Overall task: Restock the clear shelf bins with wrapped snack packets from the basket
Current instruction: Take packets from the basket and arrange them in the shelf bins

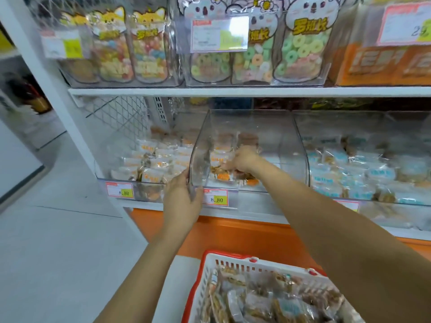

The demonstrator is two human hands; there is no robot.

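The left bin [130,159] holds orange-labelled packets, hazy behind glare. The left hand [180,199] grips the left edge of the middle bin's clear cover [251,127], with a price tag [215,198] just beside it. Inside, the right hand [245,159] reaches among snack packets [222,148]; its fingertips are blurred, so any hold cannot be told. Below, the red-rimmed basket [210,273] of wrapped packets is cut off. Blue-labelled packets fill the right bin [363,127].
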